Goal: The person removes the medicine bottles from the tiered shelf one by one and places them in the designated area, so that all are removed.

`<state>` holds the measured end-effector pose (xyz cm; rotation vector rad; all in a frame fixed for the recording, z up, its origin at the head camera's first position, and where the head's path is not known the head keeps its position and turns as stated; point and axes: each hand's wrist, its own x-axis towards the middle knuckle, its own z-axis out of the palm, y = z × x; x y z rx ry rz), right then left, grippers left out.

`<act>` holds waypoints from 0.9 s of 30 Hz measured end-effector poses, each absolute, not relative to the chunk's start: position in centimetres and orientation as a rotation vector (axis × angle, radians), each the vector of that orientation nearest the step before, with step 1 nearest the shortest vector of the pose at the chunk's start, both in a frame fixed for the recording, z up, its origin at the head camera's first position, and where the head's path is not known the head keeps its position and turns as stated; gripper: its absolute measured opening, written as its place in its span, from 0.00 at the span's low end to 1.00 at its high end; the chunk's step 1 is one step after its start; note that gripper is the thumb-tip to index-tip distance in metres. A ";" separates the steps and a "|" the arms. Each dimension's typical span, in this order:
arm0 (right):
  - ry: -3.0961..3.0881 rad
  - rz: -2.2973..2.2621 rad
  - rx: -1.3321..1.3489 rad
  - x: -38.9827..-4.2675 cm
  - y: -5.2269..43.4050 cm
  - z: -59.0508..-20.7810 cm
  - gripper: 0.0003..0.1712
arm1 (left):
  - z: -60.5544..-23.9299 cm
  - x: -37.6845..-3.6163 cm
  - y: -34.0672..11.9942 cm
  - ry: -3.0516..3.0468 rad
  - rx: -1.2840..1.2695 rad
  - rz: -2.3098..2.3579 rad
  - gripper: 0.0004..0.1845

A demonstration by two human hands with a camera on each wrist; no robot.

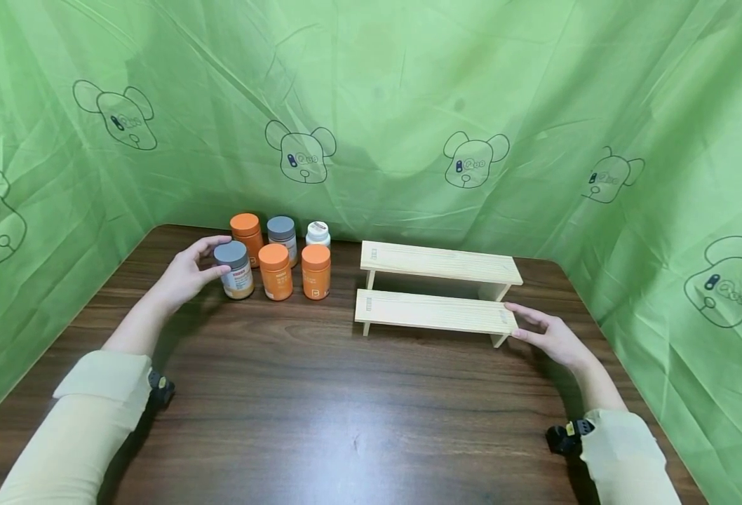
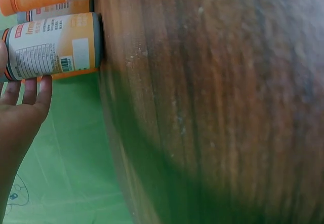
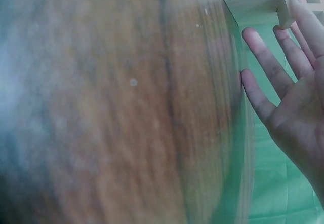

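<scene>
My left hand [image 1: 184, 277] holds a grey-lidded supplement bottle [image 1: 238, 279] near its lid, thumb on the near side and fingers behind. In the left wrist view, the fingertips [image 2: 44, 87] lie against this labelled bottle [image 2: 55, 46], which stands upright on the table. On the right, a light wooden riser has a lower front step [image 1: 434, 312] and a higher back step [image 1: 440, 263]. My right hand [image 1: 550, 338] pinches the lower step's right end between thumb and fingers. The right wrist view shows its other fingers [image 3: 268, 64] spread below the board [image 3: 286, 6].
Next to the held bottle stand two orange bottles [image 1: 275, 277] [image 1: 317, 277]. Behind them are another orange bottle [image 1: 247, 235], a grey-lidded one [image 1: 282, 235] and a white one [image 1: 318, 235]. Green curtains [image 1: 377, 105] border the dark wooden table [image 1: 320, 393] at the back and sides.
</scene>
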<state>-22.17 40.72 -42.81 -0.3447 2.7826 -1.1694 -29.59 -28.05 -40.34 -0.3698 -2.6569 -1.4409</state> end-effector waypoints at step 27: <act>2.711 -1.265 -0.358 -22.5 40.5 -42.7 0.32 | -39.4 -29.5 -28.1 -2.663 -0.322 -1.566 0.34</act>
